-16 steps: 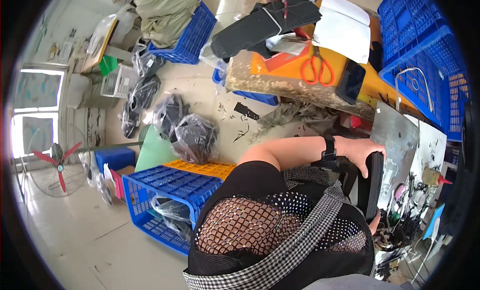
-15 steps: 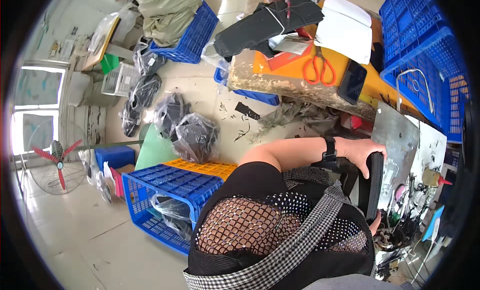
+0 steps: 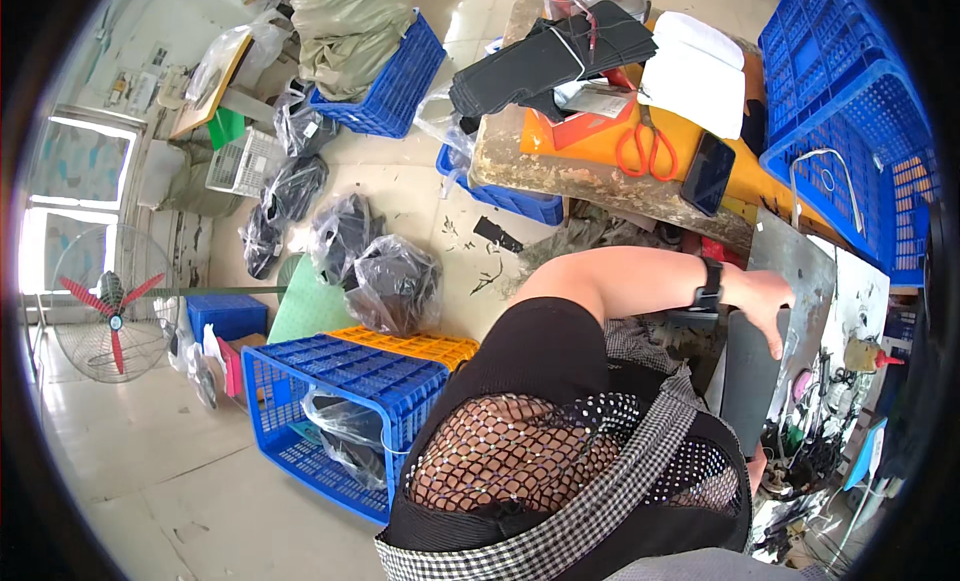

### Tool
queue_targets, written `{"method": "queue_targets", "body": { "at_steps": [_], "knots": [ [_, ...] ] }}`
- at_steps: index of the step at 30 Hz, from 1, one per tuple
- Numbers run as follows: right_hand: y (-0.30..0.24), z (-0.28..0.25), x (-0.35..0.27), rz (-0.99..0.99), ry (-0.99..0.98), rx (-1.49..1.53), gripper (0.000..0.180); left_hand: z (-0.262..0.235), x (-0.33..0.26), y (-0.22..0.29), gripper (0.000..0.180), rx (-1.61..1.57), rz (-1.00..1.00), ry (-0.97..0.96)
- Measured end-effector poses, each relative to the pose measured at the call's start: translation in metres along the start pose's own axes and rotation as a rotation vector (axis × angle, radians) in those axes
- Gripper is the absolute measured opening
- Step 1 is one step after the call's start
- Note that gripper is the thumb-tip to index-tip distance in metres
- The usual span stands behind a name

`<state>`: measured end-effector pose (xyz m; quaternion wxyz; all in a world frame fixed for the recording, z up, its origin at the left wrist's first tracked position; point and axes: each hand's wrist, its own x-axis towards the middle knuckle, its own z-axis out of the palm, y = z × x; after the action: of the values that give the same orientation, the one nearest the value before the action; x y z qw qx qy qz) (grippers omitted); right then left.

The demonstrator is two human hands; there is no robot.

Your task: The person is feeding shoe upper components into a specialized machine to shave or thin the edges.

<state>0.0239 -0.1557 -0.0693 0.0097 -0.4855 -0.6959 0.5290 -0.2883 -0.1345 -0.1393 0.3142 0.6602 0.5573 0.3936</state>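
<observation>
A thick stack of black fabric pieces (image 3: pixel 752 376) stands tilted on its edge at the right, its flat dark face showing. My left hand (image 3: pixel 764 301), with a black watch on the wrist, grips the far end, thumb over the face and fingers mostly hidden behind. At the near end only a little of my right hand (image 3: pixel 757 467) shows, closed against the stack; my clothed body hides the rest. Under and beside the stack lies a grey metal work plate (image 3: pixel 790 266).
Orange-handled scissors (image 3: pixel 647 151), a phone (image 3: pixel 708 174), an open notebook (image 3: pixel 694 76) and a tied black fabric bundle (image 3: pixel 545 61) lie on the worn table (image 3: pixel 500 153). Blue crates (image 3: pixel 840 111) stand at the right. Bagged goods (image 3: pixel 395 286) and a tipped blue crate (image 3: pixel 340 366) sit left.
My left hand has moved slightly right and tipped the stack, so its flat face shows instead of its layered edges. The whole view has shifted a little.
</observation>
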Motion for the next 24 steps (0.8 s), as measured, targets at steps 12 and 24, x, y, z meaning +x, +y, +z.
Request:
{"method": "queue_targets", "body": {
  "at_steps": [12,24],
  "knots": [
    [0.058,0.012,-0.018,0.104,0.360,-0.181,0.051,0.015,0.106,0.020,0.040,0.270,0.272,-0.407],
    [0.043,0.051,-0.043,0.169,0.664,-0.433,0.069,0.121,0.263,0.093,0.036,0.508,0.541,-0.622]
  ]
}}
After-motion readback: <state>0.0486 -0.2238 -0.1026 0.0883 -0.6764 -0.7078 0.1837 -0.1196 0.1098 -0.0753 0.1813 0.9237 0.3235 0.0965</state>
